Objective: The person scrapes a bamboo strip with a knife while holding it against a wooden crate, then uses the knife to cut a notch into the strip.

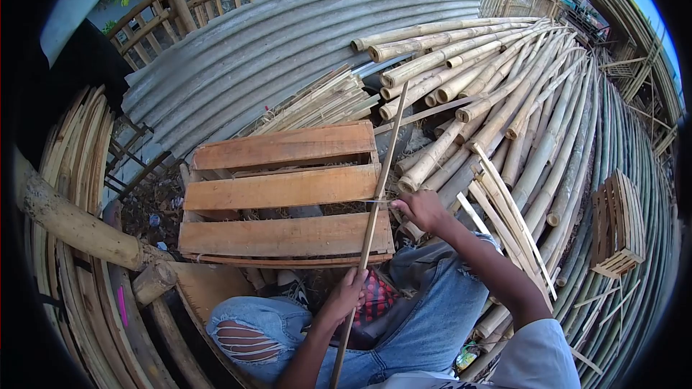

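A left hand (346, 295) grips a long wooden strip (391, 145) that runs away ahead of its fingers; the right hand (422, 210), just beside the strip's middle, clasps what looks like a knife (383, 202) crossways.

Right arm outstretched, left hand (347, 294) closed, elbow bent.

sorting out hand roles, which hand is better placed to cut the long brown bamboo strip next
Probably the right hand: it holds a thin grey blade across the strip, while the left hand grips the strip lower down, nearer the body.
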### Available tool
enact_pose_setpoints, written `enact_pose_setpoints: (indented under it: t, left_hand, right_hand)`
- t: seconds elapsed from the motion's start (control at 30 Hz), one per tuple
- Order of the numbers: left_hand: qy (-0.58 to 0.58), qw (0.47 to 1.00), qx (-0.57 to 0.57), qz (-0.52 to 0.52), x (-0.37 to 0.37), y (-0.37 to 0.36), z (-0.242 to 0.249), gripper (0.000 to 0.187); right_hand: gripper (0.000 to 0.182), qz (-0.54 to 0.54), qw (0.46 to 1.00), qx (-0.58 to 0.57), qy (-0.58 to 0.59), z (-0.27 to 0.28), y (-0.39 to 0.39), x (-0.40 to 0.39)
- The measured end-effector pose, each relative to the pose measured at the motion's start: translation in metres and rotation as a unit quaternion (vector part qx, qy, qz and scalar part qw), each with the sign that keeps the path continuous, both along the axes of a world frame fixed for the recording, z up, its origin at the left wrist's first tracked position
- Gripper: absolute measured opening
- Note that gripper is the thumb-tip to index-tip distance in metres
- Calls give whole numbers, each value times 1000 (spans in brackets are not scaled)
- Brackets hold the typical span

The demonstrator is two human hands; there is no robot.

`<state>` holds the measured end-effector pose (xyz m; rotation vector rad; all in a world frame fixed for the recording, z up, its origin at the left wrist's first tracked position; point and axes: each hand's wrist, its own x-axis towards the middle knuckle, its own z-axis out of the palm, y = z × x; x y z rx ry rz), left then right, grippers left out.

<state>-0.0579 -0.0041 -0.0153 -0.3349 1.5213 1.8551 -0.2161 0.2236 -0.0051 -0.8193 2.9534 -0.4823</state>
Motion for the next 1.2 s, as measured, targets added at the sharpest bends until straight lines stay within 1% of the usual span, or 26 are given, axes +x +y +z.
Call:
enact_pose_setpoints:
  t: [0.03, 0.07, 0.1, 0.17, 0.2, 0.27, 0.3, 0.33, 0.4, 0.43, 0.5, 0.6, 0.63, 0.67, 0.73, 0.8, 0.87, 0.9, 0.93, 0.97, 1.0, 1.07, 1.13, 1.2]
  left_hand:
    - [-19, 999, 25, 17, -5, 1, 6, 21]
    - [-38, 998, 48, 35, -6, 1, 9, 19]
    - [-33, 997, 63, 35, -7, 0, 5, 19]
    - [-20, 998, 54, 34, -5, -4, 1, 20]
    - [-11, 999, 44, 28, -1, -5, 1, 20]
    - [-16, 998, 45, 30, 3, -3, 4, 20]
    - [-13, 999, 26, 23, 5, -2, 5, 20]
    - [-10, 1000, 6, 16, 4, -2, 6, 20]
    - [-7, 1000, -3, 0, 2, -5, 5, 21]
    - [-16, 999, 35, 5, 2, -7, 1, 21]
    - [-35, 995, 92, 3, 1, -9, 3, 23]
    - [-34, 994, 102, 2, 1, -10, 1, 26]
    - [-31, 995, 99, 3, 1, -12, 2, 26]
    - [-37, 994, 103, 1, 3, -13, 3, 27]
    - [-50, 993, 107, -3, 8, -12, 3, 28]
    - [-70, 990, 123, 9, -2, -11, 4, 27]
    - [-57, 988, 144, 9, -5, -12, 0, 28]
    - [-46, 989, 136, 14, -5, -12, -1, 28]
    - [-41, 991, 127, 19, 1, -12, -1, 29]
    - [-49, 987, 151, 21, -2, -13, 2, 29]
    - [-44, 988, 148, 18, -5, -14, 1, 29]
    - [-64, 981, 184, 19, -7, -15, -5, 30]
    - [-56, 982, 178, 19, 0, -17, -3, 30]
    - [-55, 984, 167, 20, 3, -19, -3, 31]
  right_hand:
    - [48, -6, 1000, -28, 11, -3, -5, 1]
    - [48, -5, 1000, -25, 12, -7, -10, 7]
    - [49, -20, 1000, -1, 22, -9, -17, 15]
    - [50, -30, 997, 60, 36, -5, -18, 15]
    - [50, -25, 997, 60, 33, -6, -9, 3]
    - [48, -153, 987, 17, 35, -12, 11, -25]
    - [47, -127, 991, 6, 38, -12, 12, -21]
    - [47, -56, 998, 10, 30, -3, 5, -6]
    - [46, 12, 1000, 22, 7, -10, -2, 15]
    - [46, 14, 1000, 22, 3, -10, -3, 11]
    - [44, -37, 999, -8, 3, -10, -5, -6]
    - [49, -64, 997, -30, 27, -20, -14, -5]
    - [51, -6, 998, -15, 57, -21, -16, 3]
    - [51, -4, 998, -17, 58, -19, -16, -2]
    - [50, 1, 997, 25, 68, -17, -8, -7]
    - [50, -19, 996, 45, 76, -22, -14, -6]
    - [52, -39, 993, 0, 113, -33, -18, 5]
    - [53, -49, 994, 60, 77, -24, -14, 0]
    - [53, -49, 994, 60, 71, -23, -14, -1]
    - [53, -43, 996, 38, 75, -20, -16, -5]
    - [53, -36, 996, 15, 85, -19, -19, -11]
    - [52, -49, 994, 14, 96, -23, -24, -5]
    - [52, -41, 992, 49, 109, -18, -29, 2]
    - [51, -31, 992, 40, 114, -26, -23, -7]
